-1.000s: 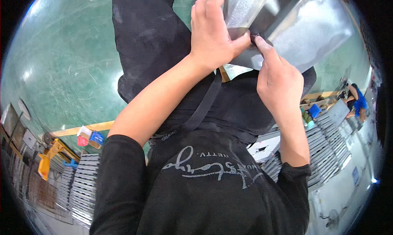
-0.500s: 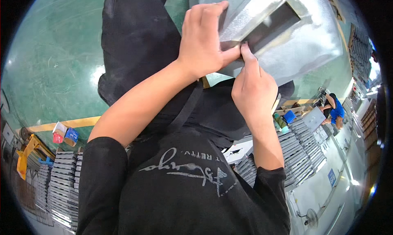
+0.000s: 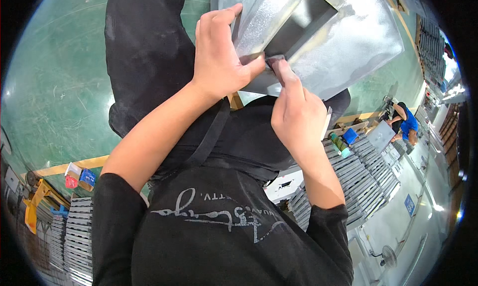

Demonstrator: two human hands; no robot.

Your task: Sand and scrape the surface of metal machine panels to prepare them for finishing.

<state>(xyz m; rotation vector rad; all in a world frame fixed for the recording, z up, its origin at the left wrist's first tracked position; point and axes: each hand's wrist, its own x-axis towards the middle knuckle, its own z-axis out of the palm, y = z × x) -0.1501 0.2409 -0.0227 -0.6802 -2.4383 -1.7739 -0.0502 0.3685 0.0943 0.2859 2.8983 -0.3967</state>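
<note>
A grey metal casing (image 3: 348,52) with a smeared, shiny face rests across my lap, tilted. A long rectangular opening (image 3: 298,27) with pale yellowish edges is cut through it. My left hand (image 3: 219,57) grips the casing at its left side, fingers over a dark slot and thumb by the opening's near end. Pinched in my right hand (image 3: 298,106) is a small dark folded piece, like sandpaper (image 3: 275,62), pressed at the opening's near corner. The right fingertips partly hide this piece.
Stacks of grey metal panels (image 3: 77,236) stand at lower left, with more stacked panels (image 3: 343,186) at right. A person in blue (image 3: 409,126) bends over a panel farther off. A green bottle (image 3: 339,145) and blue box (image 3: 350,135) are nearby. Yellow lines mark the green floor (image 3: 59,76).
The casing and both hands have shifted left in view. My right fingers have moved slightly away from the left thumb, and the dark piece under them shows more plainly.
</note>
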